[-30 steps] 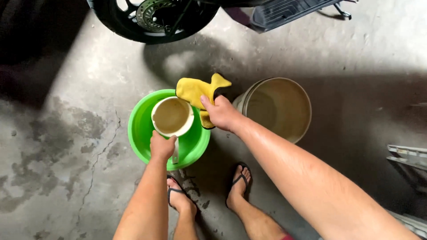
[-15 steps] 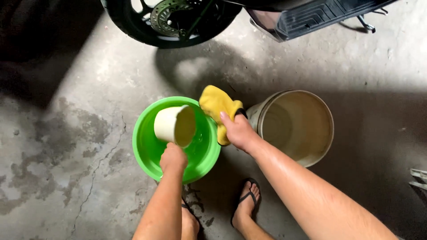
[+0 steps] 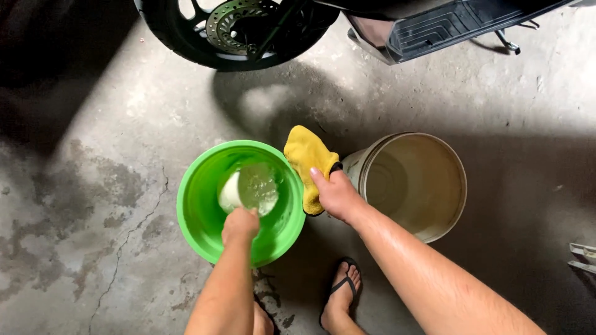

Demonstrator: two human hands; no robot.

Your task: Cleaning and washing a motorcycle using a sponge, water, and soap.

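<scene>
My left hand (image 3: 239, 226) grips the handle of a white scoop (image 3: 231, 193), tipped over inside a green basin (image 3: 197, 211). Water splashes in the basin just right of the scoop. My right hand (image 3: 335, 193) holds a yellow cloth (image 3: 304, 155) at the basin's right rim, between the basin and a beige bucket (image 3: 434, 217). The cloth hangs partly over the rim and has a dark edge.
A motorcycle wheel with a brake disc (image 3: 236, 28) and a dark footboard (image 3: 434, 28) stand at the top. My feet in flip-flops (image 3: 340, 296) are below the basin. The concrete floor (image 3: 93, 186) is cracked and stained. A metal piece (image 3: 583, 257) lies at the far right.
The scoop went from upright and full, to tilted, to tipped deep in the basin with its water poured out. My right hand and the cloth stayed at the rim.
</scene>
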